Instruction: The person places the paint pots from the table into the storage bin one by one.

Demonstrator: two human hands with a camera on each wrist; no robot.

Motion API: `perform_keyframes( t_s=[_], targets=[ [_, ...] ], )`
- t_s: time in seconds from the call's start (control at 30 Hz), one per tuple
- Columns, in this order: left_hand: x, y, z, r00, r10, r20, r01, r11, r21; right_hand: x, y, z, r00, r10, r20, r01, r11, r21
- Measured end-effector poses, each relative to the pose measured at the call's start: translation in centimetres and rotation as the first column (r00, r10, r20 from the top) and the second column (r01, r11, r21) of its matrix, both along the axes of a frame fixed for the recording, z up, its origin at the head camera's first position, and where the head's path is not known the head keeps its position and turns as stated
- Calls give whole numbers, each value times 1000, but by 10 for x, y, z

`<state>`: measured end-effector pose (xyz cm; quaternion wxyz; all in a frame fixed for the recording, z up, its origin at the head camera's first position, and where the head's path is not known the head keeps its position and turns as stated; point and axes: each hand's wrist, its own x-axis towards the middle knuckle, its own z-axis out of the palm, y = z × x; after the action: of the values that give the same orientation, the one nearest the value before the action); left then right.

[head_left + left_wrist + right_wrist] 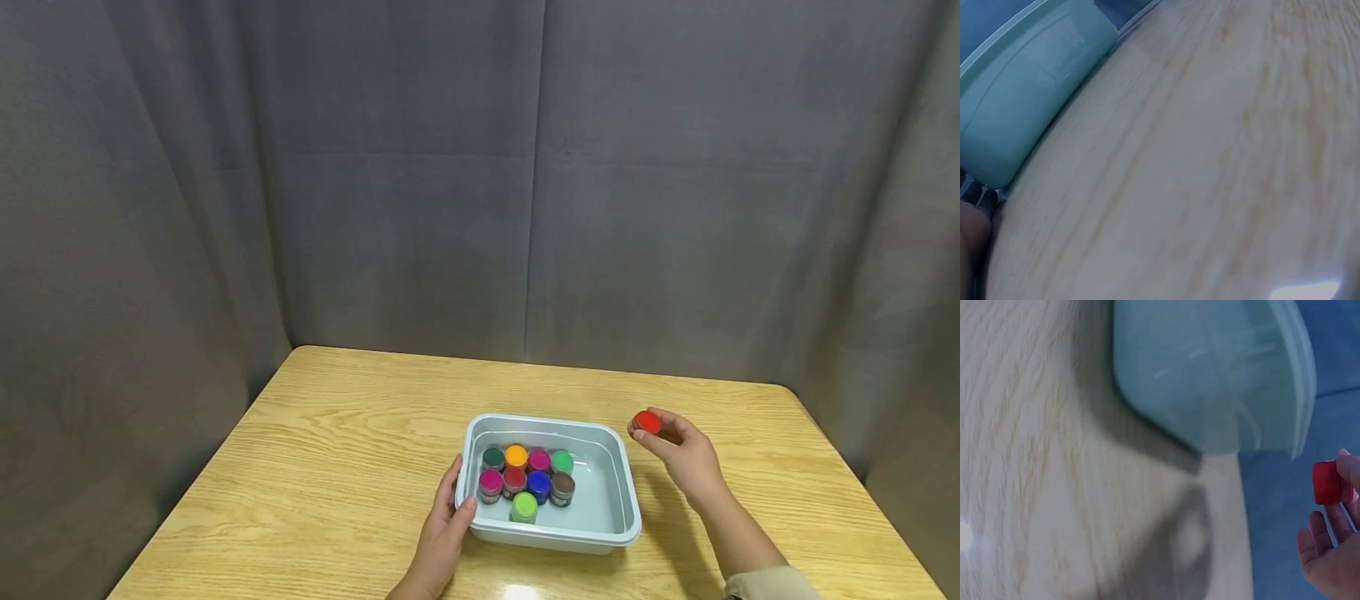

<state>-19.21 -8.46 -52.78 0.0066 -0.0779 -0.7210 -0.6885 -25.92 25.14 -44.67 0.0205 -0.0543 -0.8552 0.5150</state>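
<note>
A pale blue plastic tub (607, 535) stands on the table with several small paint jars grouped toward its left side. Their lids are dark green, orange, magenta, green, red, blue and brown, and a light green jar (524, 507) sits in front of the others. My left hand (441, 533) holds the tub's left front corner, thumb at the rim and fingers along the outer side. Raised beyond the tub's right side, my right hand (688, 458) pinches a red-lidded paint jar (647, 422) between thumb and fingers; the right wrist view shows this red jar (1327, 482) too.
The light wooden table (322, 450) extends on both sides of the tub. A grey curtain (405, 208) hangs behind the table and along its sides. The right arm casts a shadow on the tabletop.
</note>
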Motion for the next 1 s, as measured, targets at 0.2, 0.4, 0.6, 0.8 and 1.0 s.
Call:
perform_keyframes(
  t_s=[0.2,0.4,0.6,0.8,1.0],
  targets=[
    [-1,0,-1,1000,-3,-2,3,1000,6,13,-15,15,996,77,-36,-78,997,-22],
    [-1,1,-1,1000,-6,-2,6,999,38,19,-30,20,987,155,-33,-156,988,-20],
    [-1,1,-1,1000,1,-6,-1,999,45,24,-46,16,976,219,0,-219,975,-44],
    [0,1,-1,1000,-6,-2,6,999,47,26,-60,11,941,338,18,-336,939,-80],
    [0,1,-2,1000,-12,-6,13,998,60,27,-72,8,895,444,35,-443,896,-35]
  ],
)
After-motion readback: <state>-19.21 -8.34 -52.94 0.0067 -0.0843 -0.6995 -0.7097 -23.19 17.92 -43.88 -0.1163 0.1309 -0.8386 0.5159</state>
